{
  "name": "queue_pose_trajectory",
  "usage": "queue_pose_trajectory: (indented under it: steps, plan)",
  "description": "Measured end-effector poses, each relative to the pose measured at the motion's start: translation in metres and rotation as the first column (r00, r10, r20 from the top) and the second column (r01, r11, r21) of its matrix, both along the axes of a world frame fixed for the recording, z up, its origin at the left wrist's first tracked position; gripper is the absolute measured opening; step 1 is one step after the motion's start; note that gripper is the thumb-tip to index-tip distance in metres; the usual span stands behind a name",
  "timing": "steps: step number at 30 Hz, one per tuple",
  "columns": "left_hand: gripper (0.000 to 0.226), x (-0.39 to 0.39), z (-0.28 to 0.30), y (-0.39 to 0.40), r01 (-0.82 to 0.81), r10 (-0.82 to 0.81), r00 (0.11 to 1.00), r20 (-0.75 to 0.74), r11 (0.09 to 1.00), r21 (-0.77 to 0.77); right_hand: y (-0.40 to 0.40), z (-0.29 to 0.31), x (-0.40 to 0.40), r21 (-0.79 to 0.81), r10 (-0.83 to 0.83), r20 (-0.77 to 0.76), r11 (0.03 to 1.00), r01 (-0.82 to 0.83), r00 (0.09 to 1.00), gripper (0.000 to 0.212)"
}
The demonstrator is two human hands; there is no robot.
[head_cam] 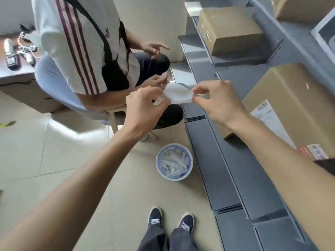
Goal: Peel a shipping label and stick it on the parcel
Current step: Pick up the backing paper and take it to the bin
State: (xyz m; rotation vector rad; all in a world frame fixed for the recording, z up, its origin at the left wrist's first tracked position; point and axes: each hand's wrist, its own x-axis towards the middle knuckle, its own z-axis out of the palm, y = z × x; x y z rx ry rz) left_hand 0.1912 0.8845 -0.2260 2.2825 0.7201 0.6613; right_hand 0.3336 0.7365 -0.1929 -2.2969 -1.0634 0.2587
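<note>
shipping label [178,95]: white | parcel [297,105]: brown cardboard, white printed label | waste bin [174,162]: pale blue, white scraps | seated person's shirt [76,42]: white, maroon stripes | shoes [155,217]: navy, white laces | floor [54,160]: beige tile | shelving [226,169]: dark grey

Both bare forearms reach forward at chest height, wrists slightly raised. The left hand [145,104] pinches one end of a thin white paper shipping label [178,95] between thumb and fingers; the right hand [217,100] grips the opposite end with thumb and forefinger, other fingers curled.
</note>
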Motion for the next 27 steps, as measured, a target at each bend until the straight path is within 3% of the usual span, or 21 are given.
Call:
queue_pose_trajectory:
  steps: [11, 17, 23, 27]
  plan:
    - [0.028, -0.013, -0.286, -0.02, -0.044, -0.017, 0.964, -0.264, 0.974, -0.223, -0.008, -0.305, -0.006, -0.212, -0.005, -0.185, 0.977, -0.035, 0.983, 0.009]
    - [0.031, -0.025, -0.438, -0.034, -0.068, -0.076, 0.902, -0.425, 0.947, -0.314, -0.026, -0.459, -0.02, -0.319, -0.059, -0.308, 0.947, -0.045, 0.949, 0.008]
    - [0.032, -0.028, -0.561, -0.046, -0.093, -0.116, 0.841, -0.529, 0.931, -0.352, -0.033, -0.581, -0.03, -0.409, -0.098, -0.369, 0.91, -0.066, 0.924, 0.009]
    - [0.03, -0.031, -0.609, -0.048, -0.111, -0.123, 0.805, -0.58, 0.93, -0.35, -0.034, -0.628, -0.034, -0.485, -0.115, -0.403, 0.868, -0.106, 0.908, 0.02]
